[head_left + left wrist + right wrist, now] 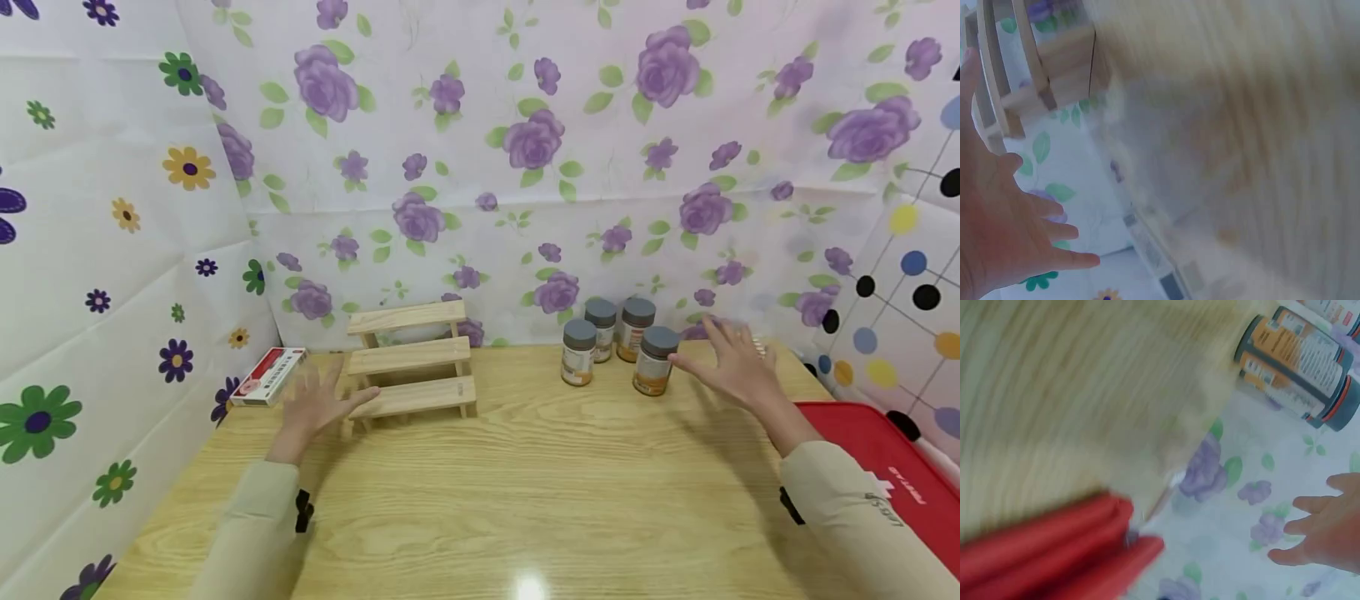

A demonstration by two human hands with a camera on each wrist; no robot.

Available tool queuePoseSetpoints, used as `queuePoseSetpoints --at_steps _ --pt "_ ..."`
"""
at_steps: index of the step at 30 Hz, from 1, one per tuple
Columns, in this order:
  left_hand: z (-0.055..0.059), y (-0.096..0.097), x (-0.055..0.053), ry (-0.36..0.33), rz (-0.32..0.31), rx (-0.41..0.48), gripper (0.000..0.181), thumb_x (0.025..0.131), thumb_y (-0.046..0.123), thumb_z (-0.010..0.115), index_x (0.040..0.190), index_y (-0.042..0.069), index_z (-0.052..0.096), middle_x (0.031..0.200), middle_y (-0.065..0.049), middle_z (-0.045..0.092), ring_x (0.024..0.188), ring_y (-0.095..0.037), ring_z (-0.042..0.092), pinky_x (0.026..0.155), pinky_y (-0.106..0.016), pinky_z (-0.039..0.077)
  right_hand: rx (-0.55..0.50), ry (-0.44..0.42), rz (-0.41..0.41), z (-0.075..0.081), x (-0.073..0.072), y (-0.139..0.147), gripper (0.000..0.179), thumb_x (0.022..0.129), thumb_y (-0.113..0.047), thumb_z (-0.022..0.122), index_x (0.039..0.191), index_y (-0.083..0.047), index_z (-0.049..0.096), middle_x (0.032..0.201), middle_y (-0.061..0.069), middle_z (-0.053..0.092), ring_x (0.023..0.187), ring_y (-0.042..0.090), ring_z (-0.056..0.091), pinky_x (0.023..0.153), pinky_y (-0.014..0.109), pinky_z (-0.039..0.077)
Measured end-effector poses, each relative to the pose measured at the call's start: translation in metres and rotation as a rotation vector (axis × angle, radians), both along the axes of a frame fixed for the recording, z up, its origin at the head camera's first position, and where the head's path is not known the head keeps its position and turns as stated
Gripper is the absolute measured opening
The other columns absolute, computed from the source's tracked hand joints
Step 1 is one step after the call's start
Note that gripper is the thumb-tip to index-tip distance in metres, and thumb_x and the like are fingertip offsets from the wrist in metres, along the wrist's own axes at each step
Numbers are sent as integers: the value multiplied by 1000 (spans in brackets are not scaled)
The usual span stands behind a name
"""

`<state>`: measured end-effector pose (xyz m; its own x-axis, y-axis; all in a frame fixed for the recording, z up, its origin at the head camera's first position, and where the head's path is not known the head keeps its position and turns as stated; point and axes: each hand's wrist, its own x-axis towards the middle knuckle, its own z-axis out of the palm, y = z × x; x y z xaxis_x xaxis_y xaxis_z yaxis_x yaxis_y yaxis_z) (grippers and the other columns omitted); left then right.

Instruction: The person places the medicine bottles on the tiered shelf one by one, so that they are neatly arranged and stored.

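Observation:
My left hand [309, 410] is spread with straight fingers beside the left end of a three-step wooden stand [411, 398]. In the left wrist view that hand [1007, 219] holds nothing, and the stand [1069, 69] shows past its thumb. My right hand [731, 367] reaches over the table on the far side, fingers extended, just right of several small jars with grey lids. Nearest to it is a jar with an orange-and-white label [654, 371]; whether the thumb touches it I cannot tell. The right wrist view shows this hand [1332, 528] without anything in its fingers.
A red-and-white box [270, 377] lies at the table's back left corner. To the right is a red tray [847, 421]. Behind my right hand a small pale object [761, 347] is mostly hidden. Floral cloth [480, 167] hangs along the table's back edge.

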<state>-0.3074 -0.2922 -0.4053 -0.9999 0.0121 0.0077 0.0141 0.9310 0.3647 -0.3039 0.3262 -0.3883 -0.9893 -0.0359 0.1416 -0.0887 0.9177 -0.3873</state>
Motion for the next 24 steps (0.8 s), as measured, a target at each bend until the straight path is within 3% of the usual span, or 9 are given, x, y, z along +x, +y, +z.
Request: queuePoseSetpoints --at_steps 4,10,14,17,19,21,24 --pt "-7 10 -5 -12 -9 59 106 85 78 43 158 21 -9 158 -37 -1 142 -63 7 103 -81 19 -157 -43 -17 -9 -4 -10 102 92 -67 46 157 -8 -5 159 32 3 143 60 0 98 86 1" --pt "-17 16 -8 -57 -40 370 113 88 62 59 154 22 -22 160 -33 4 145 -55 14 113 -71 20 -383 -99 -17 -23 -7 -27 102 94 -58 51 156 -3 -9 159 34 -3 142 60 6 109 76 15" --pt "-20 14 -8 -55 -54 436 119 86 55 67 154 19 -24 157 -35 15 136 -55 34 113 -65 27 -474 -113 -25 -26 -11 -38 102 94 -58 52 157 -7 -11 159 34 0 143 57 9 111 72 20" --pt "-22 14 -8 -59 -64 481 120 86 49 70 154 20 -24 156 -36 20 107 -53 60 103 -58 45 -533 -94 -33 -27 -14 -43 102 94 -56 53 157 -7 -10 159 34 5 145 55 12 113 69 21" --pt "-23 15 -10 -70 -70 521 119 87 45 71 154 21 -25 155 -37 20 85 -44 67 89 -50 54 -576 -83 -39 -27 -16 -45 101 94 -54 55 157 -6 -9 159 34 6 145 54 12 114 68 20" --pt "-25 16 -11 -89 -61 561 119 87 42 72 153 24 -25 155 -38 17 60 -33 65 74 -40 57 -625 -80 -43 -28 -17 -47 100 95 -51 56 157 -6 -8 159 33 5 146 53 10 115 67 19" --pt "-27 18 -12 -96 -60 607 118 87 40 72 153 27 -25 154 -40 16 53 -19 59 63 -34 54 -697 -77 -35 -30 -17 -49 97 95 -48 57 157 -6 -5 160 32 8 147 52 11 115 66 21"
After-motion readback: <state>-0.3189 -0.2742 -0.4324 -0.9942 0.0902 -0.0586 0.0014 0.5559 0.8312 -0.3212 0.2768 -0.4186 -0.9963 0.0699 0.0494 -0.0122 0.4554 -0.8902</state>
